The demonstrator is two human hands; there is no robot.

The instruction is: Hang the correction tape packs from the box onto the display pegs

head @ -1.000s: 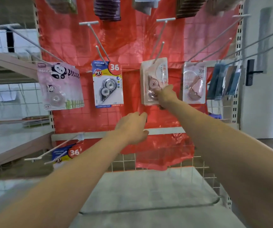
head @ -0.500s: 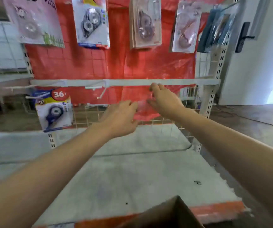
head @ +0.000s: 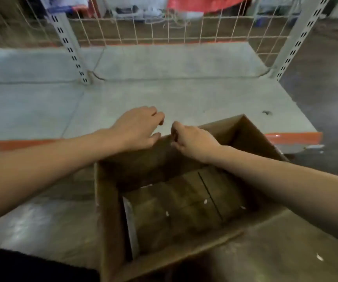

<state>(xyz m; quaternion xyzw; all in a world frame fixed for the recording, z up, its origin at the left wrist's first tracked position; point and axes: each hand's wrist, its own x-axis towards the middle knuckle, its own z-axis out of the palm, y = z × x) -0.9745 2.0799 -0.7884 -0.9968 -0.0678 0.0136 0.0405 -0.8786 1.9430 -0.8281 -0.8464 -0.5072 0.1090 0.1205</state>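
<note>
Box (head: 111, 200) open-topped, hands (head: 137, 127) above far rim

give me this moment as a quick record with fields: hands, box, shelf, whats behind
left hand: above the far rim of the box, fingers loosely curled, holding nothing
right hand: at the far rim of the box, fingers curled; whether it grips anything cannot be told
cardboard box: open, standing in front of the shelf; inside dark, contents unclear
shelf: pale grey deck with an orange front edge
wire grid: behind the shelf, between slotted uprights
red sheet: hangs at the top edge
</note>
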